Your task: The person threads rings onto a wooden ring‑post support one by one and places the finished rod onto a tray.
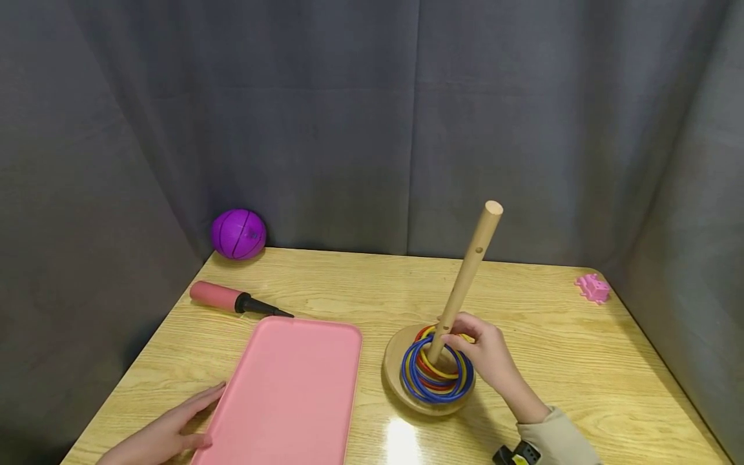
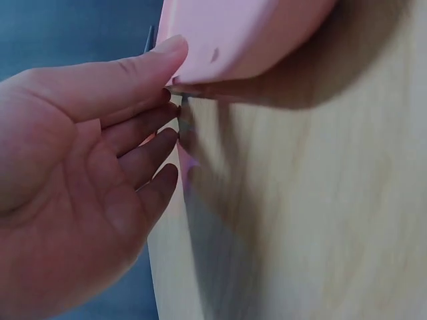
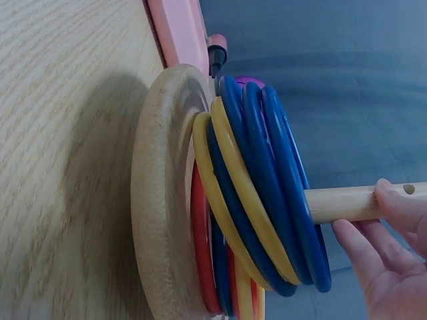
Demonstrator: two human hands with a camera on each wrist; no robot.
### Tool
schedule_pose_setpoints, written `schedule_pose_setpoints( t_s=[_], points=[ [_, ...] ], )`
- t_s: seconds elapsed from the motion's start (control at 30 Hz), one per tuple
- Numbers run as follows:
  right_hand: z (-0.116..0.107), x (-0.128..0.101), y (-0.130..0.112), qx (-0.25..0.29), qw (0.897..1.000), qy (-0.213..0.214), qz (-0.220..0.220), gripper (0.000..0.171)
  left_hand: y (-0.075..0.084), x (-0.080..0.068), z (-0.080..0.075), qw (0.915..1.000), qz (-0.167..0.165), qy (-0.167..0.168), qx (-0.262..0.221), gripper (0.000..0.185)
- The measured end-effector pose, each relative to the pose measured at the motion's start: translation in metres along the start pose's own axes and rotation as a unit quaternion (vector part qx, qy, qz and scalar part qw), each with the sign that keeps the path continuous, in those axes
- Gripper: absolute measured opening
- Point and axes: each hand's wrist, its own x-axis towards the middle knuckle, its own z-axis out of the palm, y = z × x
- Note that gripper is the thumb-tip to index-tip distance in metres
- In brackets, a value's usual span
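My right hand (image 1: 484, 349) pinches the lower part of a wooden post (image 1: 467, 274) between thumb and fingers. The post rises from a round wooden base (image 1: 395, 358), leaning right in the head view. Blue, yellow and red rings (image 1: 438, 395) lie stacked around it; the blue rings (image 3: 293, 200) are uppermost in the right wrist view. Whether the base sits flat is hard to tell. At the left edge of a pink tray (image 1: 290, 394), my left hand (image 1: 165, 431) touches the rim with thumb and fingertips, its fingers mostly straight.
A red hand pump (image 1: 215, 296) with a black nozzle lies behind the tray, its tip near the tray's far corner. A purple ball (image 1: 238, 234) stands at the back left. Near the far right corner is a small pink toy (image 1: 593, 288). Grey curtains surround the wooden table (image 1: 552, 323).
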Motion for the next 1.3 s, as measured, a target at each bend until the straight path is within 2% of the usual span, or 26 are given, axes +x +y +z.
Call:
schedule_pose_setpoints(
  t_s=[0.23, 0.37, 0.5, 0.6, 0.7, 0.77, 0.87, 1.0, 1.07, 1.17, 1.27, 1.3],
  points=[
    [-0.004, -0.001, 0.000, 0.000, 1.000, 0.005, 0.003, 0.024, 0.012, 0.016, 0.012, 0.9978, -0.024, 0.013, 0.060, 0.075],
    [-0.006, -0.002, 0.000, 0.002, 1.000, 0.011, 0.008, 0.024, 0.015, 0.023, 0.016, 0.9901, -0.025, 0.030, 0.135, 0.075],
    [-0.007, -0.003, 0.000, 0.004, 1.000, 0.015, 0.009, 0.024, 0.015, 0.031, 0.020, 0.9808, -0.003, 0.041, 0.191, 0.076],
    [-0.008, -0.004, 0.001, 0.004, 1.000, 0.015, 0.009, 0.024, 0.015, 0.035, 0.022, 0.9809, 0.015, 0.038, 0.190, 0.075],
    [-0.008, -0.004, 0.002, 0.005, 1.000, 0.013, 0.010, 0.024, 0.015, 0.035, 0.023, 0.9830, 0.018, 0.036, 0.179, 0.076],
    [-0.008, -0.004, 0.002, 0.006, 1.000, 0.012, 0.013, 0.024, 0.015, 0.033, 0.022, 0.9900, 0.005, 0.026, 0.139, 0.077],
    [-0.009, -0.004, 0.002, 0.005, 1.000, 0.009, 0.018, 0.025, 0.015, 0.028, 0.022, 0.9967, -0.028, 0.008, 0.076, 0.080],
    [-0.010, -0.004, 0.002, 0.006, 1.000, 0.007, 0.025, 0.025, 0.018, 0.019, 0.022, 0.9941, -0.100, -0.004, 0.041, 0.083],
    [-0.010, -0.004, 0.002, 0.008, 1.000, 0.007, 0.027, 0.025, 0.019, 0.014, 0.022, 0.9903, -0.123, -0.011, 0.063, 0.085],
    [-0.010, -0.004, 0.001, 0.012, 0.999, 0.006, 0.030, 0.025, 0.019, 0.006, 0.022, 0.9862, -0.128, -0.024, 0.102, 0.089],
    [-0.010, -0.005, 0.000, 0.013, 0.999, 0.006, 0.029, 0.025, 0.008, 0.003, 0.020, 0.9815, -0.104, -0.026, 0.159, 0.091],
    [-0.010, -0.005, -0.001, 0.015, 0.999, 0.006, 0.029, 0.025, 0.001, 0.003, 0.019, 0.9821, -0.080, -0.024, 0.169, 0.090]
  ],
)
